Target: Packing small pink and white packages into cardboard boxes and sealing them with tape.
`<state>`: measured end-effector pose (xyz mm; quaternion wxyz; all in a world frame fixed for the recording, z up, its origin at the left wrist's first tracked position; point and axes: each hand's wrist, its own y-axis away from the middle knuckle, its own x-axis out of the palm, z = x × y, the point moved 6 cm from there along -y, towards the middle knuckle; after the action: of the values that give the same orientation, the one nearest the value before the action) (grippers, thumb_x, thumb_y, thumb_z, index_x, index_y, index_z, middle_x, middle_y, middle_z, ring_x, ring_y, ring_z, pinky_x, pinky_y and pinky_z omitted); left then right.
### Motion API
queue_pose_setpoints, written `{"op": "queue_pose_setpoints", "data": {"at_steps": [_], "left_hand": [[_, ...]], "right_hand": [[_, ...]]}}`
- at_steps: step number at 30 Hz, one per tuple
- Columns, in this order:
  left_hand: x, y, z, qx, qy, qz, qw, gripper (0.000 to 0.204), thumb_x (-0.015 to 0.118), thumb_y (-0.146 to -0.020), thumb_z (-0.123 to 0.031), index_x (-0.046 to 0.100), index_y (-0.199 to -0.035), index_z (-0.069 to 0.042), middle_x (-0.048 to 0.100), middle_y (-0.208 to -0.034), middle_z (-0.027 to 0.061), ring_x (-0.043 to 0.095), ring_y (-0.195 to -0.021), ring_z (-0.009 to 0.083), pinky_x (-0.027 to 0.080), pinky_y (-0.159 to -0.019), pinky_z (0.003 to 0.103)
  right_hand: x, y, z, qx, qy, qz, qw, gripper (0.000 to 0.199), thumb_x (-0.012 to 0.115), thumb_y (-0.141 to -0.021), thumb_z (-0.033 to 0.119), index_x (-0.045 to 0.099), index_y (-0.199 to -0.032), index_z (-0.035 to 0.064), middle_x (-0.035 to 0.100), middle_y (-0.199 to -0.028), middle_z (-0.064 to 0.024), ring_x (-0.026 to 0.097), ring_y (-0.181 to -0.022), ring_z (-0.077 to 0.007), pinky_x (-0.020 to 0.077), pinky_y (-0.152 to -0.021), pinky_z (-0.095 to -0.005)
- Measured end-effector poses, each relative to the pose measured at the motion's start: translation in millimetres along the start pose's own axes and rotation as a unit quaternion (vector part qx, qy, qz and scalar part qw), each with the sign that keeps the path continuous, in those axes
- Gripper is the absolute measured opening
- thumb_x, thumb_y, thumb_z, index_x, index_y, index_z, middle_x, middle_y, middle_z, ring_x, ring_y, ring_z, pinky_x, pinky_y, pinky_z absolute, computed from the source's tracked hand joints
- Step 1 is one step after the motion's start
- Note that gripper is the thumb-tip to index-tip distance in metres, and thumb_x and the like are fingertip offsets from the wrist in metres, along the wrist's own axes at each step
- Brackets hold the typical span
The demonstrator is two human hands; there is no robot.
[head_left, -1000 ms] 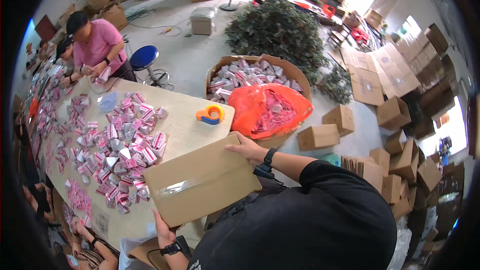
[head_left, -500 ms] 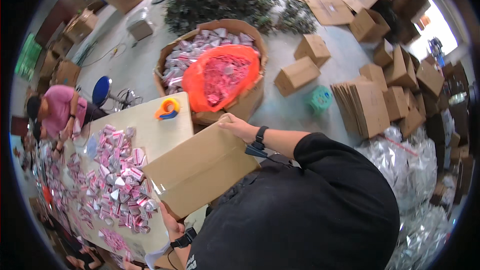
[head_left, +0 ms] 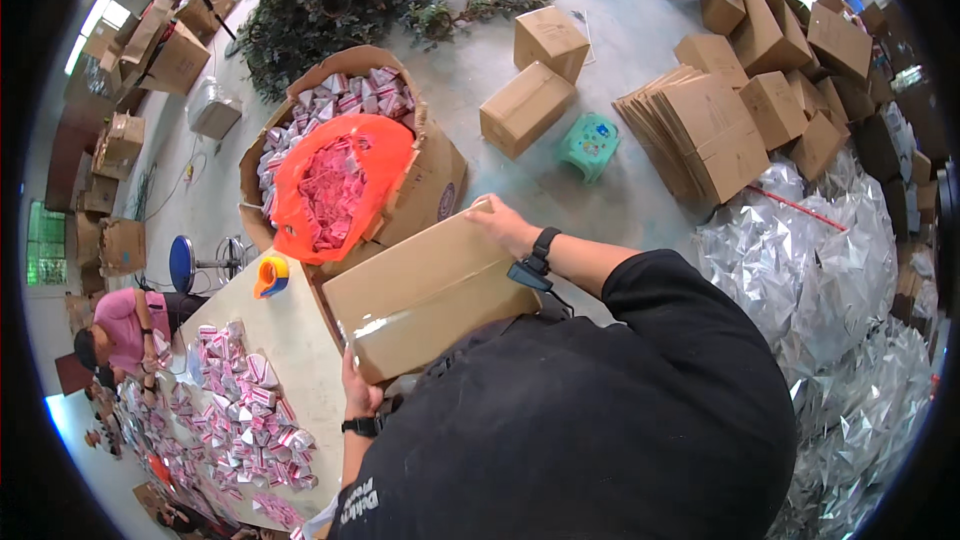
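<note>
I hold a sealed brown cardboard box (head_left: 425, 290), taped along its top seam, lifted off the table in front of my chest. My right hand (head_left: 500, 223) grips its far upper edge; a black watch sits on that wrist. My left hand (head_left: 358, 392) grips the near lower corner, also with a black wristband. The box hangs between the table (head_left: 290, 330) and the big round cardboard bin (head_left: 425, 180).
The bin holds pink-and-white packets and an orange bag (head_left: 335, 185). An orange tape dispenser (head_left: 270, 275) lies on the table beside several loose packets (head_left: 245, 400). A person in pink (head_left: 125, 325) sits at left. A green stool (head_left: 590, 145), flat and closed cartons (head_left: 700, 130), silver foil bags (head_left: 820, 270) surround me.
The box has come off the table and swung right with me; my view has turned toward the cartons and silver bags. Both hands kept their grip on the box.
</note>
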<state>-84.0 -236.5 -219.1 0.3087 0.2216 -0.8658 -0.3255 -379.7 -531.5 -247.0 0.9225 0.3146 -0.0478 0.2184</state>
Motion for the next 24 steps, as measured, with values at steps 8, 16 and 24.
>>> {"op": "queue_pose_setpoints", "data": {"at_steps": [8, 16, 24], "left_hand": [[80.1, -137.6, 55.8, -0.123, -0.195, 0.062, 0.971, 0.060, 0.043, -0.101, -0.054, 0.046, -0.147, -0.017, 0.052, -0.145, 0.0077, 0.048, -0.135, 0.0335, 0.034, -0.108, 0.065], [218.7, -193.0, 57.5, -0.124, -0.179, -0.029, 0.976, 0.065, 0.056, -0.097, -0.046, 0.038, -0.148, -0.010, 0.045, -0.150, 0.0145, 0.042, -0.139, 0.0394, 0.027, -0.112, 0.069], [282.1, -294.9, 42.4, -0.097, -0.204, -0.083, 0.971, 0.057, 0.060, -0.094, -0.039, 0.044, -0.141, -0.011, 0.050, -0.144, 0.0118, 0.044, -0.136, 0.0375, 0.030, -0.113, 0.066]], "right_hand": [[-137.9, 44.6, 27.5, -0.115, 0.139, -0.197, 0.964, 0.065, 0.073, -0.087, 0.050, 0.049, -0.126, 0.0036, 0.048, -0.133, -0.0189, 0.051, -0.125, -0.0294, 0.0437, -0.104, -0.0402], [-210.7, 67.4, 124.2, -0.168, 0.230, -0.290, 0.914, 0.074, 0.073, -0.084, 0.056, 0.051, -0.124, -0.0012, 0.051, -0.131, -0.0207, 0.048, -0.128, -0.0327, 0.0384, -0.109, -0.0419], [-266.3, -38.8, 178.8, -0.182, 0.311, -0.265, 0.894, 0.075, 0.072, -0.083, 0.062, 0.056, -0.119, -0.0017, 0.051, -0.125, -0.0189, 0.049, -0.123, -0.0308, 0.0415, -0.105, -0.0402]]}}
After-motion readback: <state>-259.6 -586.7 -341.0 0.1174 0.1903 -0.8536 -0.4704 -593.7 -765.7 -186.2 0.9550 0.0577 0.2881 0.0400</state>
